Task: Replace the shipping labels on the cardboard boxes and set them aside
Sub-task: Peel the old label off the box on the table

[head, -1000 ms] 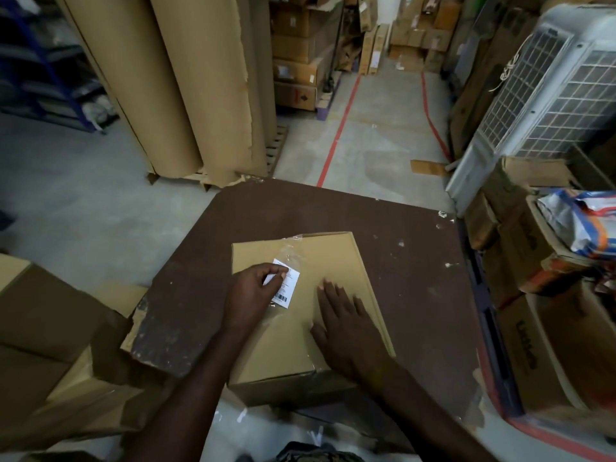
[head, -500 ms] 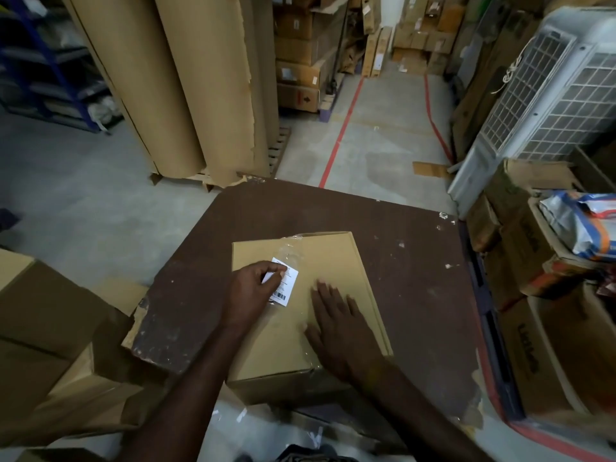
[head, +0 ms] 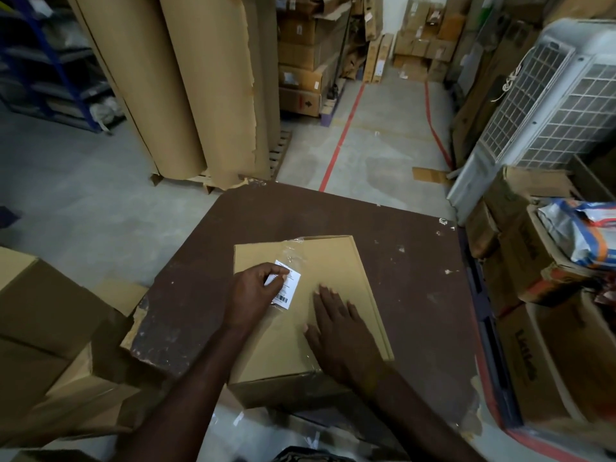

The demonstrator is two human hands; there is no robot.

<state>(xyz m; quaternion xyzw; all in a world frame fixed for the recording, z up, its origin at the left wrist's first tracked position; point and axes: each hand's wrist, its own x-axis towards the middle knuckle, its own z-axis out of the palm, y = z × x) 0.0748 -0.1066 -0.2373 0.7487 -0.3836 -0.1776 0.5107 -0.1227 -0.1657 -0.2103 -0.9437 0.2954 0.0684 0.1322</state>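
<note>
A dark brown, scuffed wooden bench (head: pixel 416 295) with a chipped, peeling left corner and pale flecks across its top carries one flat tan cardboard box (head: pixel 336 281). The box lies near the bench's near edge, its front face hanging just over that edge, its top sealed with clear tape. A small white paper shipping label (head: pixel 289 288) with a barcode lies on the box top, left of middle. The bench stands on a grey concrete floor (head: pixel 83 195) marked with red lines.
</note>
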